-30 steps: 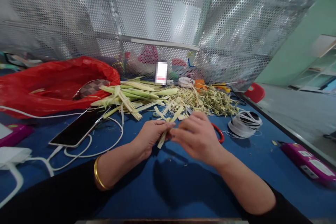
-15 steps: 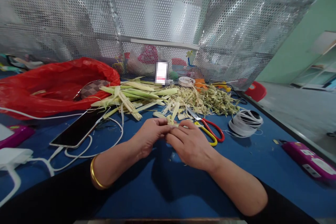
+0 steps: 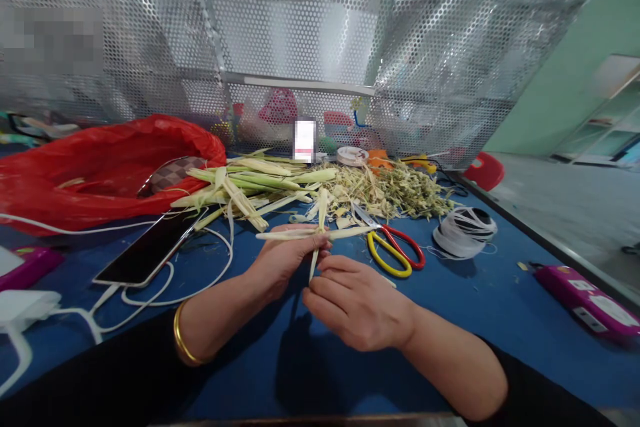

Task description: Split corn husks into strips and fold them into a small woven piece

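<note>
I watch the bare left hand (image 3: 285,260) pinch a pale-green, cross-shaped knot of flat husk strips (image 3: 322,227) above the blue tabletop (image 3: 240,373), apparently steadying its centre, while the bare right hand's (image 3: 357,303) curled fingers grasp its lower tail. Steel-bladed scissors with red and yellow loop handles (image 3: 389,250) lie nearby, probably for easy reach.

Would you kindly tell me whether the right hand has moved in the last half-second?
Yes: judged against the scissors, the right hand has come back toward the camera.
</note>
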{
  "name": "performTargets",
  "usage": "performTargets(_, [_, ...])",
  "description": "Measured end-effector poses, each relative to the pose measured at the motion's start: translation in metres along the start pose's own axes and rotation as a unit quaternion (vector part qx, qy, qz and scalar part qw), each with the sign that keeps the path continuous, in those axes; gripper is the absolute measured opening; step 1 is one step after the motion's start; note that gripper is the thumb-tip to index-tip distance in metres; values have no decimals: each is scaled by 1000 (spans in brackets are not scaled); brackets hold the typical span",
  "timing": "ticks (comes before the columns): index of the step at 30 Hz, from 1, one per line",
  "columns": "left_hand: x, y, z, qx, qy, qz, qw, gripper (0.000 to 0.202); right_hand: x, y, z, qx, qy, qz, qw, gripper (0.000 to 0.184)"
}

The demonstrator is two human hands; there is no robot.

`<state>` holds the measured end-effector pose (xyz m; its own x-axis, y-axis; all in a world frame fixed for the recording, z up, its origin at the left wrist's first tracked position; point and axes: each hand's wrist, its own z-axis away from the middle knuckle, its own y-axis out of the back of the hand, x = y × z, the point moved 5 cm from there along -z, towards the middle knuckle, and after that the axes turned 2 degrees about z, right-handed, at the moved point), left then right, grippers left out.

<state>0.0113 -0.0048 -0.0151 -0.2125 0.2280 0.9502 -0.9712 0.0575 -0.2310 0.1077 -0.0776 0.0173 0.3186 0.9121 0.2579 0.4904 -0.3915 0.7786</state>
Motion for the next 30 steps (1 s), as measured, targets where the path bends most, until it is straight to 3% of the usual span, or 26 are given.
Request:
performTargets(8, [-6,4,-7,1,27,-6,1000,27,-1,0,0,10,2,-43,999,21])
performTargets(10, [-2,6,-8,0,19,-3,1000,29,11,6,2,49,-50,-55,996,15])
performTargets(13, [3,8,-9,-13,22,-10,1000,33,43,15,13,101,-233,-1,967,18])
performTargets(14, [3,7,-9,-23,30,-19,999,34,53,15,19,91,-297,32,950,20])
performTargets(16, [2,7,-9,-42,51,-34,997,35,67,9,25,32,-359,59,931,18])
performTargets(19, [-1,7,-10,-54,71,-35,995,40,70,-4,27,-54,-363,23,930,9])
performTargets(23, [-3,6,-11,-62,76,-37,994,34,65,-13,27,-77,-388,-46,917,9])
performTargets(30, [-3,5,-11,-69,18,-111,991,34,62,-22,32,-111,-483,-153,855,7])
